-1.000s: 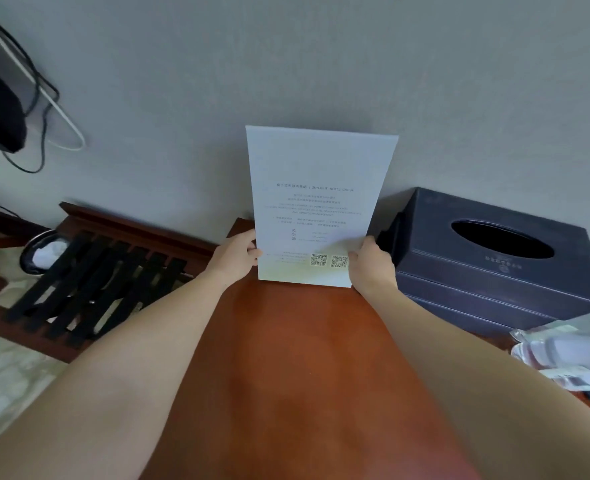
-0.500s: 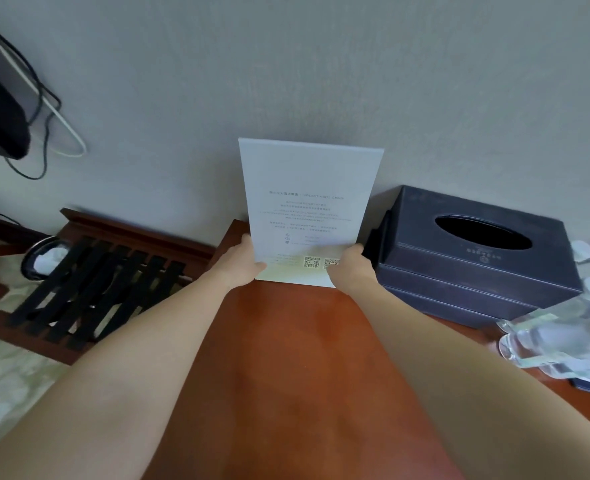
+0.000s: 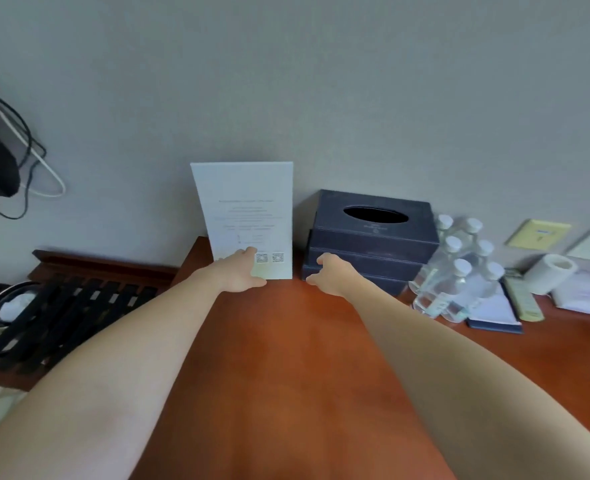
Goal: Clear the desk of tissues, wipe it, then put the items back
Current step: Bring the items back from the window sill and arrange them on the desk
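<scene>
A white printed card (image 3: 248, 209) with two QR codes stands upright against the grey wall at the back left corner of the reddish wooden desk (image 3: 286, 375). My left hand (image 3: 243, 271) rests against the card's lower left part, fingers fairly straight. My right hand (image 3: 331, 273) is off the card, fingers loosely spread, just in front of the dark blue tissue box (image 3: 373, 233), which stands to the card's right with its oval slot showing no tissue.
Several clear water bottles (image 3: 456, 271) stand right of the tissue box, with a notepad (image 3: 494, 310), a remote (image 3: 524, 299), a white roll (image 3: 550, 273) and papers beyond. A dark slatted luggage rack (image 3: 68, 306) sits left of the desk. Cables hang on the wall.
The card has been set against the wall farther left. My right hand has let go of it and moved right toward the tissue box. The view has shifted, showing more of the desk's right side.
</scene>
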The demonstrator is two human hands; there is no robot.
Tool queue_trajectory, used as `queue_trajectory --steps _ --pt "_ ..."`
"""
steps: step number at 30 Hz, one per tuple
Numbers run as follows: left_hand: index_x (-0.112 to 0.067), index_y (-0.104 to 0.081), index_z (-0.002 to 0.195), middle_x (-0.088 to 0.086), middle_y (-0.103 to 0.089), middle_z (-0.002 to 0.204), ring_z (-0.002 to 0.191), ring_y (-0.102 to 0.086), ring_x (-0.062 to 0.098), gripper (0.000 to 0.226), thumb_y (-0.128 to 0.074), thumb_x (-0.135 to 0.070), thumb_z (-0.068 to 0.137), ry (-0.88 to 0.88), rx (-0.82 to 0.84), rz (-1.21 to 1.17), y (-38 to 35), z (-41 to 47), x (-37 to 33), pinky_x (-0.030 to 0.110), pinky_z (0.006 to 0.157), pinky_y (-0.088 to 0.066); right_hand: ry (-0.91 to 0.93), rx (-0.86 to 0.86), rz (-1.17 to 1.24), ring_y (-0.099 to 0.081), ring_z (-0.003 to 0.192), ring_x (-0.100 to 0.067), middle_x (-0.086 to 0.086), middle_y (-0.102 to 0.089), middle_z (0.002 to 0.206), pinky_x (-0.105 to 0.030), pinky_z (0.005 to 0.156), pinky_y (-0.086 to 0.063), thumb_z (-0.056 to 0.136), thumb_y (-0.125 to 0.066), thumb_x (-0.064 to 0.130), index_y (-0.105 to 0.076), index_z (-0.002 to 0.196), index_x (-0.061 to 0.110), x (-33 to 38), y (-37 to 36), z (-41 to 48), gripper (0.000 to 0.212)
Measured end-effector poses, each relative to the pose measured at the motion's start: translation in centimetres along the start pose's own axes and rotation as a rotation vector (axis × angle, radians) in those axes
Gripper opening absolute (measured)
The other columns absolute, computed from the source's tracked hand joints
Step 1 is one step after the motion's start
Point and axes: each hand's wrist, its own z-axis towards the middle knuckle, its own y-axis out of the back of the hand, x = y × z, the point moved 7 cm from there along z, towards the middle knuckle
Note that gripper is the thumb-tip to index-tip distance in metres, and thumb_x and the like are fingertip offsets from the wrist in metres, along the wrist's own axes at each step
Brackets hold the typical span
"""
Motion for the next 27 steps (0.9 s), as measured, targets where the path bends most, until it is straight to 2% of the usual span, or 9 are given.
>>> queue_trajectory --steps 5,9,13,18,20,23,25,27 --pt "-0.016 -0.01 0.157 0.008 -0.026 0.159 0.143 -0.03 0.029 0.084 -0.055 -0.049 0.095 -0.091 -0.011 0.086 -1.0 -2.4 -8.4 0.043 0.117 -0.028 -0.015 -0.082 0.034 -0.05 0.125 -0.029 -0.01 -0.047 0.144 -0.031 0.092 -0.042 0.097 -0.057 0.026 -0.031 0.148 0.009 -5.0 4.2 -4.8 0.06" --pt "-0.016 -0.014 0.155 0.008 -0.028 0.158 0.141 -0.036 0.027 0.079 -0.058 -0.044 0.096 -0.211 0.005 0.059 -3.1 -4.3 -16.1 0.045 0.117 -0.03 -0.062 -0.157 0.033 -0.051 0.125 -0.028 -0.008 -0.049 0.143 -0.035 0.102 -0.044 0.096 -0.056 0.027 -0.033 0.147 0.011 -11.1 7.5 -9.5 0.059" --pt "-0.018 -0.011 0.157 0.007 -0.019 0.163 0.147 -0.025 0.031 0.083 -0.058 -0.048 0.095 -0.267 0.003 0.12 -6.7 -6.5 -23.8 0.051 0.122 -0.015 -0.108 -0.24 0.038 -0.051 0.124 -0.027 -0.008 -0.051 0.14 -0.035 0.099 -0.045 0.092 -0.06 0.025 -0.039 0.144 0.012 -18.4 10.4 -15.4 0.057" --pt "-0.021 -0.01 0.157 0.005 -0.018 0.163 0.149 -0.022 0.027 0.082 -0.056 -0.051 0.095 -0.406 0.065 0.148 -12.4 -10.7 -34.5 0.05 0.122 -0.007 -0.19 -0.297 0.009 -0.051 0.124 -0.03 -0.012 -0.051 0.139 -0.035 0.1 -0.044 0.093 -0.061 0.029 -0.038 0.145 0.012 -28.4 13.3 -23.3 0.059" --pt "-0.022 -0.006 0.158 0.003 -0.013 0.164 0.149 -0.02 0.025 0.089 -0.056 -0.056 0.093 -0.434 0.08 0.169 -14.7 -12.1 -38.3 0.048 0.122 -0.011 -0.219 -0.331 -0.013 -0.051 0.125 -0.03 -0.011 -0.051 0.14 -0.035 0.098 -0.045 0.093 -0.062 0.028 -0.039 0.144 0.013 -32.1 14.4 -26.6 0.058" --pt "-0.022 -0.007 0.157 0.004 -0.018 0.163 0.145 -0.029 0.026 0.089 -0.056 -0.056 0.092 -0.464 0.107 0.19 -18.3 -14.7 -44.0 0.045 0.118 -0.027 -0.259 -0.347 -0.018 -0.051 0.126 -0.029 -0.008 -0.05 0.141 -0.035 0.099 -0.045 0.092 -0.062 0.027 -0.036 0.146 0.014 -37.6 15.3 -31.5 0.061" --pt "-0.021 -0.008 0.157 0.005 -0.018 0.162 0.145 -0.03 0.025 0.086 -0.055 -0.055 0.093 -0.501 0.119 0.209 -21.0 -16.8 -47.9 0.046 0.118 -0.025 -0.283 -0.353 -0.007 -0.05 0.127 -0.028 -0.008 -0.05 0.142 -0.034 0.1 -0.045 0.092 -0.063 0.027 -0.036 0.147 0.016 -41.3 15.5 -34.5 0.062" --pt "-0.024 -0.007 0.158 0.005 -0.014 0.164 0.148 -0.023 0.026 0.086 -0.055 -0.055 0.093 -0.54 0.156 0.227 -23.9 -18.5 -51.2 0.048 0.121 -0.017 -0.32 -0.357 0.018 -0.051 0.126 -0.027 -0.007 -0.051 0.142 -0.031 0.098 -0.045 0.09 -0.063 0.024 -0.038 0.146 0.017 -45.0 15.5 -37.3 0.061"
